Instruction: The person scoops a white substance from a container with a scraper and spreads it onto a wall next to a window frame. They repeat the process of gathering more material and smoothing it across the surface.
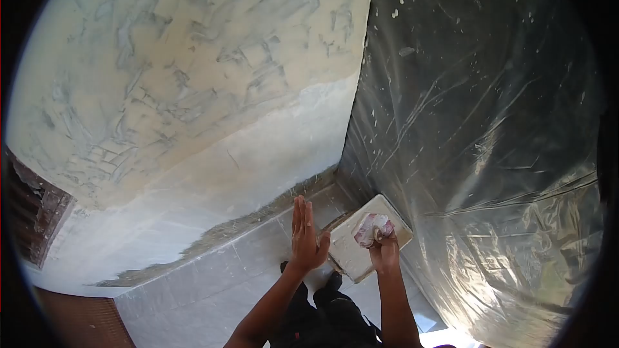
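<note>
My right hand [385, 254] is closed on a crumpled pink-and-white wad [371, 227] that looks like a rag smeared with white. The wad overlaps a pale rectangular board [351, 259] in the corner between the wall and the plastic sheet. To the left of the board, my left hand [307, 238] is raised with its fingers stretched upward and nothing in it. White residue shows on its fingers.
A wall [213, 77] with patchy cream and grey filler rises ahead on the left. Clear plastic sheeting [464, 90] spattered with white hangs on the right. Grey tiles cover the floor [213, 296]. A brown-framed opening [48, 219] is at far left.
</note>
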`<move>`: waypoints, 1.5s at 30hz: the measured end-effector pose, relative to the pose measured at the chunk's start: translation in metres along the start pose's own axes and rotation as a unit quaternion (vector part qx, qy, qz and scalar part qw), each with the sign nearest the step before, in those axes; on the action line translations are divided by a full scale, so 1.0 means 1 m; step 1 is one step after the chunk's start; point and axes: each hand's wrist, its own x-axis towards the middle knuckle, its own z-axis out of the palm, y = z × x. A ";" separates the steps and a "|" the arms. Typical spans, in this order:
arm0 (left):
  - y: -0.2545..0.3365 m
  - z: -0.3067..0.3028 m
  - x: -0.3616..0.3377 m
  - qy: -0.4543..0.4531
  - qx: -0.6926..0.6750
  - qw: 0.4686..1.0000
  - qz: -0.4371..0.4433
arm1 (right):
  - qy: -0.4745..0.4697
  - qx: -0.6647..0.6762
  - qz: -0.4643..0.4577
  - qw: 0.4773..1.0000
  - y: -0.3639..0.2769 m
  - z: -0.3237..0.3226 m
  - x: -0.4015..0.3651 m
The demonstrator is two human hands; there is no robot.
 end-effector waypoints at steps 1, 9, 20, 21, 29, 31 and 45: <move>-0.003 -0.020 0.016 0.025 0.013 1.000 0.010 | -0.030 0.000 -0.002 1.000 -0.001 0.024 0.007; -0.004 -0.222 0.137 0.232 0.174 0.949 0.125 | -0.220 0.043 -0.020 0.974 0.002 0.247 0.024; 0.034 -0.418 0.218 0.363 0.281 0.851 0.253 | -0.375 -0.080 -0.314 0.869 -0.049 0.563 -0.051; 0.038 -0.429 0.223 0.368 0.293 0.840 0.271 | -0.371 -0.122 -0.358 0.848 -0.059 0.589 -0.062; 0.052 -0.487 0.250 0.390 0.315 0.812 0.297 | -0.321 -0.238 -0.798 0.451 -0.106 0.746 -0.097; 0.053 -0.493 0.251 0.396 0.318 0.808 0.298 | -0.267 -0.256 -0.855 0.364 -0.107 0.765 -0.100; 0.047 -0.509 0.252 0.415 0.340 0.786 0.307 | -0.209 -0.282 -0.904 0.242 -0.065 0.732 -0.050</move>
